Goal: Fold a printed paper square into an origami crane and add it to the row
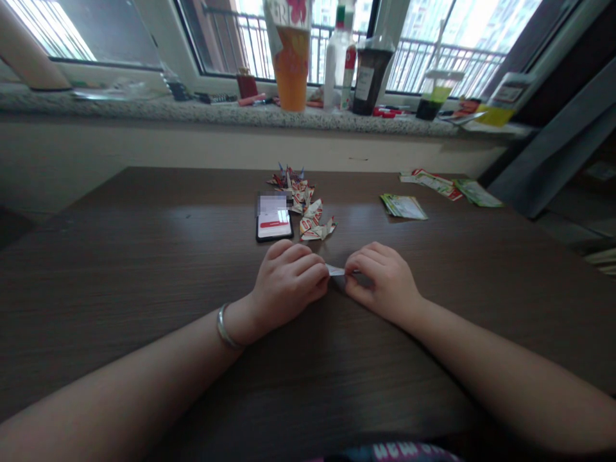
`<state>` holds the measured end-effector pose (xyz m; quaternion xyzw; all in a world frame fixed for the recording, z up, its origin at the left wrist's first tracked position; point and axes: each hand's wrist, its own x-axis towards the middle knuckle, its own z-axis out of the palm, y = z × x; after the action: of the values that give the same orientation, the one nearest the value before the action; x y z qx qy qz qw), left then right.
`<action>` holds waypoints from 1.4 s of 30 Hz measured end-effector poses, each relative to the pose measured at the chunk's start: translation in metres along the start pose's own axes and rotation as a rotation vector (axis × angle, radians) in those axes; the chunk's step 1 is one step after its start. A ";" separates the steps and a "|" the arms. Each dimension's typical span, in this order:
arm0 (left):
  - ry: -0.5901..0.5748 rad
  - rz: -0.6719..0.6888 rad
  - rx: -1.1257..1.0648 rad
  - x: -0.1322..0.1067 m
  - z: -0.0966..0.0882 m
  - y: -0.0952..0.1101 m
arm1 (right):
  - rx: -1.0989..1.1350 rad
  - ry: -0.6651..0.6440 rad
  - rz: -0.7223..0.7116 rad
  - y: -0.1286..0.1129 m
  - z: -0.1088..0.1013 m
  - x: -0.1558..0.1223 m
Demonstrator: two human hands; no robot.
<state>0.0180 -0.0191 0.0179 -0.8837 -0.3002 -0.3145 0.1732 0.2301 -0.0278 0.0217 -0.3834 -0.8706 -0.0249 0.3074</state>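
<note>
Between my two hands a small strip of whitish paper [335, 271] is stretched just above the dark wooden table [192, 282]. My left hand [291, 279], with a silver bangle [224, 326] at its wrist, is closed on the strip's left end. My right hand [382, 279] pinches the other end between thumb and fingers. Most of the strip is hidden in the fingers. Just beyond my left hand lie a phone [274, 218] with its screen lit and several folded paper pieces [315, 221] in white, red and green.
Flat printed wrappers [403, 206] lie at the right, with more long wrappers [436, 184] behind them. On the stone windowsill [216, 114] stand a tall cup of orange drink [291, 70], a dark drink cup [370, 80], clear bottles [335, 70] and smaller items.
</note>
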 end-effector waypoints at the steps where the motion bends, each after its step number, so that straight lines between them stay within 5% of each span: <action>1: 0.002 -0.003 0.002 -0.001 0.001 -0.001 | 0.002 0.001 0.000 0.001 0.001 -0.001; 16: 0.039 -0.075 0.055 -0.015 0.012 -0.016 | 0.004 0.068 0.077 0.024 0.003 -0.015; 25: 0.020 -0.007 0.028 -0.006 0.006 -0.009 | 0.052 0.030 -0.103 0.008 0.000 -0.008; 42: -0.031 0.070 0.046 0.003 0.005 -0.004 | 0.023 -0.011 -0.125 0.007 -0.002 -0.002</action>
<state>0.0193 -0.0122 0.0166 -0.8943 -0.2790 -0.2875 0.1995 0.2364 -0.0248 0.0209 -0.3249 -0.8947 -0.0317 0.3048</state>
